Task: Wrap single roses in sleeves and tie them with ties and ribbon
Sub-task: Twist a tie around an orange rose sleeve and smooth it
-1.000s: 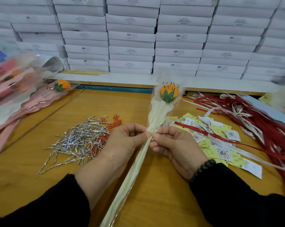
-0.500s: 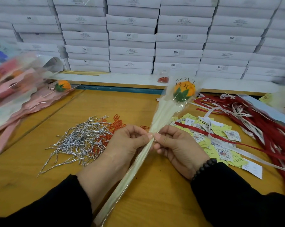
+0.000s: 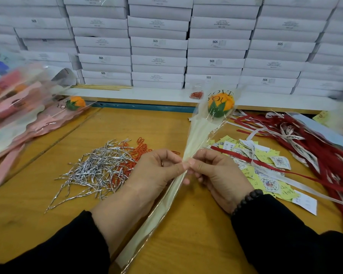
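Note:
An orange rose [image 3: 221, 104] with green sepals sits inside a clear-and-cream sleeve [image 3: 198, 135] printed "LOVE YOU". The sleeve runs from the bloom at upper right down to the table's near edge. My left hand [image 3: 156, 171] and my right hand [image 3: 216, 173] pinch the gathered sleeve between them at its narrow middle, fingertips touching. A pile of silver twist ties [image 3: 95, 169] lies left of my hands, with orange ties [image 3: 139, 153] beside it. Red and white ribbons [image 3: 312, 143] spread out at the right.
Yellow and white paper tags [image 3: 265, 169] lie under my right wrist. Wrapped roses in pink sleeves [image 3: 28, 115] pile up at the left. Stacked white boxes [image 3: 158, 44] wall off the back behind a white ledge. The wooden table [image 3: 196, 234] carries everything.
The sleeved rose has swung to the right, its bloom moving from centre towards the ribbons. Both hands keep pinching the same spot on the sleeve.

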{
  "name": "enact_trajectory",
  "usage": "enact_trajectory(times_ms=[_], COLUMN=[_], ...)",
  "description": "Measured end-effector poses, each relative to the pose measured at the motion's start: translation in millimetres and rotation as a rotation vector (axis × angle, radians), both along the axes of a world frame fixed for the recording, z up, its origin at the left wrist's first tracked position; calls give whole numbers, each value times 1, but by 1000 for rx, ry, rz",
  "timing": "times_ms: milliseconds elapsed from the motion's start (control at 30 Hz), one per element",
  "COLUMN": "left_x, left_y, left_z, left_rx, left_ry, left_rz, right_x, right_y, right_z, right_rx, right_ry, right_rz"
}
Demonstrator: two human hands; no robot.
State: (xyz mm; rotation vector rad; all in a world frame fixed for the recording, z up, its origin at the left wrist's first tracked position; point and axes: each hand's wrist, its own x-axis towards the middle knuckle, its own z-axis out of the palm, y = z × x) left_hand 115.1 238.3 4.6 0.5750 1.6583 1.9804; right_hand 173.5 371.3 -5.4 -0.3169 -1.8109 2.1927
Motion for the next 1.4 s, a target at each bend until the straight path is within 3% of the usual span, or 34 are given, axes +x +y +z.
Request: enact_trajectory(times_ms=[233, 467, 767, 1033, 1300, 1400], left_x=[6, -6, -37, -38, -36, -36], left_y=[1, -3, -21, -22, -18, -17], left_z=[5, 13, 21, 22, 21, 20], left_rx=[44, 26, 152, 150, 156, 162], left_ry=[-97, -120, -221, -238, -219, -210], left_rz=[-26, 142, 325, 323, 327, 327], right_x=[0, -2, -20, -49, -51, -48], right_y=[-1, -14, -30, -45, -42, -38], right_z=[0, 2, -1, 0, -3, 0], right_rx=[48, 192, 870, 1228, 1296, 1231], right_ry=[3, -30, -30, -90, -114, -94], right_rz=[10, -11, -5, -54, -75, -91])
